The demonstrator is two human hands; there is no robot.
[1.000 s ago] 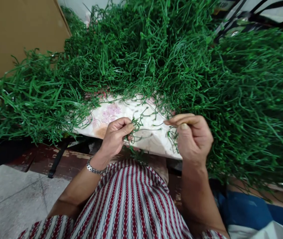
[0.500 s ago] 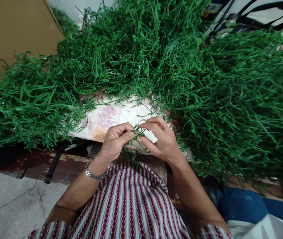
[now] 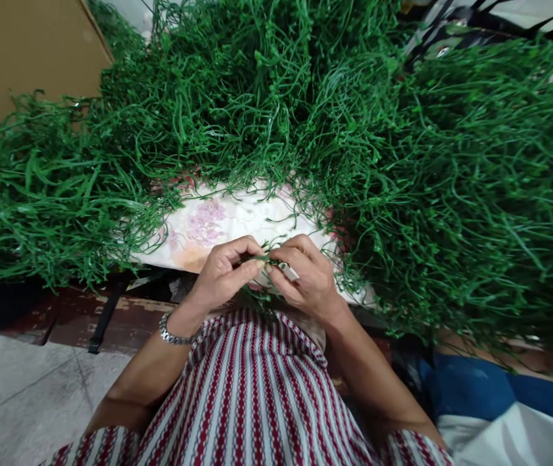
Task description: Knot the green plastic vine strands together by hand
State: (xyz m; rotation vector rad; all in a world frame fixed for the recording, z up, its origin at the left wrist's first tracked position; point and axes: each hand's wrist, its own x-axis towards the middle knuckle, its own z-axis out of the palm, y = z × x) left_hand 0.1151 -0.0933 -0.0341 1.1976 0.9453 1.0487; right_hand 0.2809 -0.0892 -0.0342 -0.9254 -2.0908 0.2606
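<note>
Thin green plastic-looking stems (image 3: 259, 258) are pinched between the thumb and forefinger of my left hand (image 3: 230, 270). My right hand (image 3: 305, 275) meets it fingertip to fingertip, closed on the other end of the same stems. A small white piece (image 3: 288, 272), perhaps paper or tape, sits under the curled fingers of my right hand; its exact kind is unclear. Both hands are just above the front edge of a white floral cloth (image 3: 237, 217). A few green strands hang below my hands over the striped garment (image 3: 252, 388).
Large heaps of green artificial-looking grass stems (image 3: 267, 97) surround the cloth at left, back and right. A brown cardboard panel (image 3: 24, 58) stands at back left. Dark bag straps (image 3: 514, 26) show at back right. Blue fabric (image 3: 475, 388) lies at lower right.
My right hand has come closer to my left, and its spread fingers have closed on the stems. Less of the white piece shows. The view has shifted slightly.
</note>
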